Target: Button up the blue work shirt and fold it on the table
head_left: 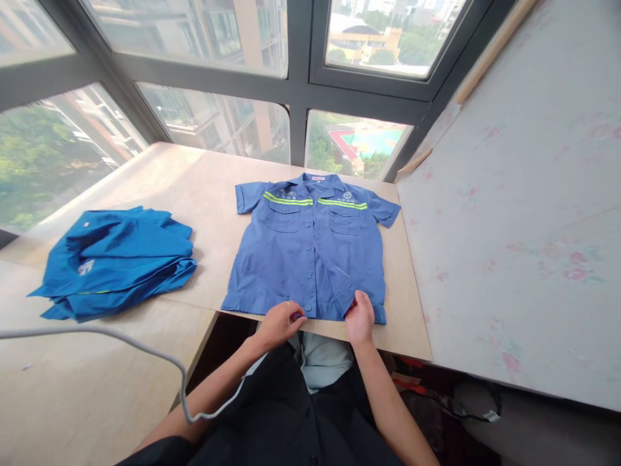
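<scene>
A blue short-sleeved work shirt lies spread out front side up, its collar toward the window. Yellow-green stripes cross its chest above two flap pockets, and buttons run down the front opening. My left hand rests at the bottom hem beside the lowest button, its fingers curled and pinching the edge of the cloth. On the other side of the opening, my right hand holds the lower corner of the front panel between thumb and fingers. That corner is lifted and folded back a little.
A crumpled brighter blue garment lies to the left on the wooden table. A grey cable loops across the lower left, over my left forearm. Framed windows stand behind, and a flower-patterned wall panel borders the right side.
</scene>
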`<state>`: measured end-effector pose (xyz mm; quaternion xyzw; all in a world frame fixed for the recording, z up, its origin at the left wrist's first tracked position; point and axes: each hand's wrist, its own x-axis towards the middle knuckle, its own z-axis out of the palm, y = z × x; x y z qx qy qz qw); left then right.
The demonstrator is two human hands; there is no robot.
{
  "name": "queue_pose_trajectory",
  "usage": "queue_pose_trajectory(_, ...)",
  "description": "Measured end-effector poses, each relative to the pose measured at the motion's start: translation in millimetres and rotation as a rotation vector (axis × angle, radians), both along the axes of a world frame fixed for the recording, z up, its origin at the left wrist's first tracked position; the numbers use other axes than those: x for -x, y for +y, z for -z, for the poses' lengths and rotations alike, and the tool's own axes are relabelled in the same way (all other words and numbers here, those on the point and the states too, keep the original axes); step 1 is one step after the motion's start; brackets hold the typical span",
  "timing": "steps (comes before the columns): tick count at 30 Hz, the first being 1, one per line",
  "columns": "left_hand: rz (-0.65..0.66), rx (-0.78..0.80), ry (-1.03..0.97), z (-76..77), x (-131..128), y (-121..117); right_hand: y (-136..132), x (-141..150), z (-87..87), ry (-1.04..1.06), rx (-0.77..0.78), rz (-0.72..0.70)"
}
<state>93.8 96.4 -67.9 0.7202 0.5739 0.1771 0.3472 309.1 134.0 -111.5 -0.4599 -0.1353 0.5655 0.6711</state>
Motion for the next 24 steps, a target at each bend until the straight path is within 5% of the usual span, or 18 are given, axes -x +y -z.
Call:
queue_pose_trajectory(6, -0.347, 0.452, -0.485, 2.3, -20.5, -22.7, -9.4, 11.1, -16.0, -0.641, -0.118, -0.351)
queue_pose_trajectory(9, -0.49, 0.692, -0.676, 2.1, -23.8, -23.5, -10.8, 12.1, -19.4, -0.793, -0.185, -0.505)
queue_pose_trajectory(12, -0.591, 0.805, -0.829, 2.1, -26.3, -24.4, -9.1, 9.4, -17.9, -0.824, -0.184, -0.56)
queue_pose_trajectory(16, -0.7, 0.895, -1.054, 1.1, -31.7, -28.7, -6.1, 4.6, -11.5, -0.773, -0.131, -0.468)
queue_pose_trajectory(24, -0.681, 1.08, -1.286, -13.7, -34.8, -28.2, -4.0, 1.9, -7.7, -0.487, -0.097, -0.436)
